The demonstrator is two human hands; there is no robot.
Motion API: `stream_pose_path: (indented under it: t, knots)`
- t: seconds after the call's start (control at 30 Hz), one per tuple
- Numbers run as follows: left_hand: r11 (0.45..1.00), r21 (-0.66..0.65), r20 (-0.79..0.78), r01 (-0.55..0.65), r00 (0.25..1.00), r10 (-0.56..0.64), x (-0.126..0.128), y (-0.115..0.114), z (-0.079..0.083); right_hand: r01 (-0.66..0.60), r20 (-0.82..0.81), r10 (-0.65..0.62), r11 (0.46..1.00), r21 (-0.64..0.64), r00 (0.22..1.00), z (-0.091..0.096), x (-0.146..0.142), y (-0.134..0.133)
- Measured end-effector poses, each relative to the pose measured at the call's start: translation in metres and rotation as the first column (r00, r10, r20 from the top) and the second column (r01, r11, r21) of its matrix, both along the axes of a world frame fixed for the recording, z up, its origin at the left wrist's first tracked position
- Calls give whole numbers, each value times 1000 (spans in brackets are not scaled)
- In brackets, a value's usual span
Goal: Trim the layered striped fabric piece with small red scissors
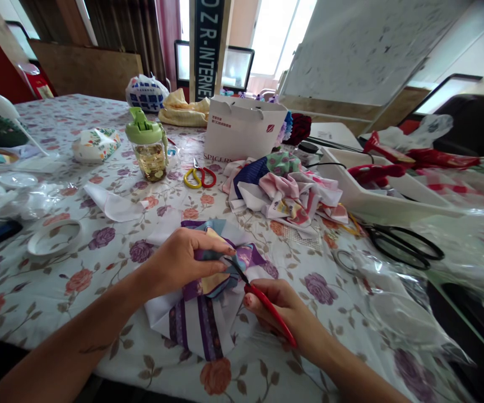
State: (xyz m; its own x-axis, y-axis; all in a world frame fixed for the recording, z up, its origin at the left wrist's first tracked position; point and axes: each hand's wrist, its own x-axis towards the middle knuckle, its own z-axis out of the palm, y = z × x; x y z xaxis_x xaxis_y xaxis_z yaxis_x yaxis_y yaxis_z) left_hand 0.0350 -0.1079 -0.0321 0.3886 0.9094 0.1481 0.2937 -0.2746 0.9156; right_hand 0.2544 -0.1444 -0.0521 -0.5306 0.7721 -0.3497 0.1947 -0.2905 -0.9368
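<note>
My left hand [183, 260] pinches a folded piece of purple, blue and yellow patterned fabric [208, 302] that lies on the flowered tablecloth [99, 235]. Its fingers are closed on the fabric's upper fold. My right hand [284, 316] grips a thin red-handled tool [269, 305] whose dark tip [236, 268] touches the fabric right beside my left fingertips. The striped purple and white part of the fabric hangs toward the table's near edge.
A heap of fabric scraps [284, 190], a white paper bag [242, 131], red-and-yellow scissors [200, 176], a green-lidded jar [149, 148], black scissors [405, 243], a white tray [376, 196], a small white dish [55, 238] and clear plastic wrap [397, 302] surround the work spot.
</note>
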Motion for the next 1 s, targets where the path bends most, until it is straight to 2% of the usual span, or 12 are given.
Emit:
stream_pose_path:
  t: [0.23,0.47,0.7,1.0]
  knots:
    - [1000,6,-20,28,999,-28,-2,1,-1,16,-4,-16,999,-32,1000,1,-1,-1]
    - [999,-7,-6,44,999,-44,-4,2,0,29,66,-28,1000,-13,997,3,1,-1]
    - [996,-16,-23,83,996,-84,-4,2,-1,-76,148,72,997,21,986,11,11,8]
    - [992,-20,-30,123,992,-123,-4,3,-1,-90,164,84,996,26,983,12,13,9]
